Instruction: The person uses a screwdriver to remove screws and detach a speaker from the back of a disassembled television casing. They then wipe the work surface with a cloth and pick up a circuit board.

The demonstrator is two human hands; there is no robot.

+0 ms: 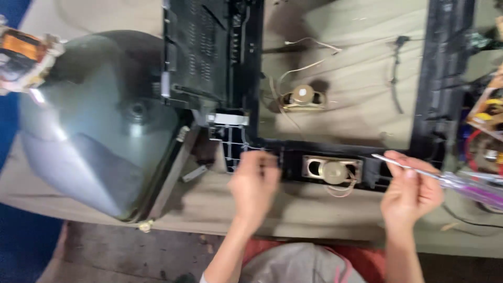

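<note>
On the tabletop (325, 209): tube (99, 136) at far left, frame (335, 141) to its right. Speaker (332, 170) set in the frame's near rail, between left hand (255, 183) and right hand (411, 191); second speaker (303, 98) lying inside the frame opening, behind the first. Screwdriver (445, 181) in the right hand

A grey picture tube (99, 131) lies far left of the left hand. A loose speaker (303, 97) with pale wires (309, 52) sits beyond both hands, and a circuit board (484, 112) lies past the right hand.
</note>
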